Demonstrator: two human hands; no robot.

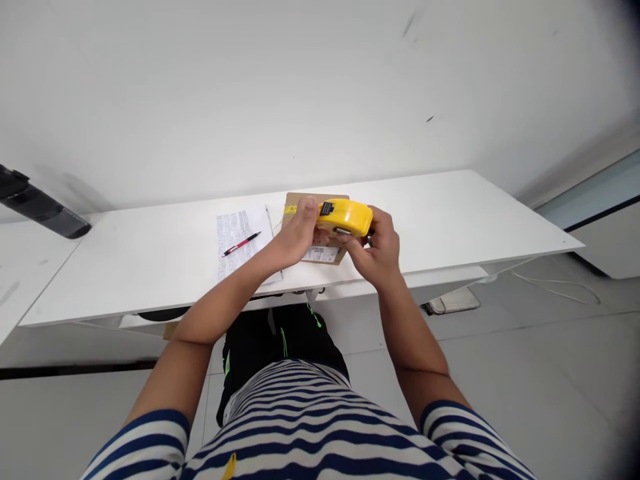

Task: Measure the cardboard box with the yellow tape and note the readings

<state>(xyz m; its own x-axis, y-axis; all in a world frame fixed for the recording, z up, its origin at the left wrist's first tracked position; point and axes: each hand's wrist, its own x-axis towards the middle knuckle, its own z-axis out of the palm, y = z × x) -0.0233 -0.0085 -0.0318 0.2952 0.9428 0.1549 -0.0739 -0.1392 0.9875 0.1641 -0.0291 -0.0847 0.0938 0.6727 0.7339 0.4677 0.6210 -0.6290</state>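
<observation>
Both of my hands hold a yellow tape measure point(347, 217) above the white table point(450, 213). My left hand point(297, 230) grips its left end, thumb on top near a black label. My right hand point(380, 250) wraps the right end from below and behind. Directly under the tape measure lies a flat brown cardboard box point(313, 200) with a white label point(323, 254) showing at its near edge. To the left, a printed sheet of paper point(237, 237) lies on the table with a red and black pen point(241, 244) on it.
A black object point(37, 205) juts in over the table at the far left. A white wall rises behind the table. On the floor to the right lie a flat grey device point(453, 301) and a white cable point(555, 283). My striped shirt fills the bottom.
</observation>
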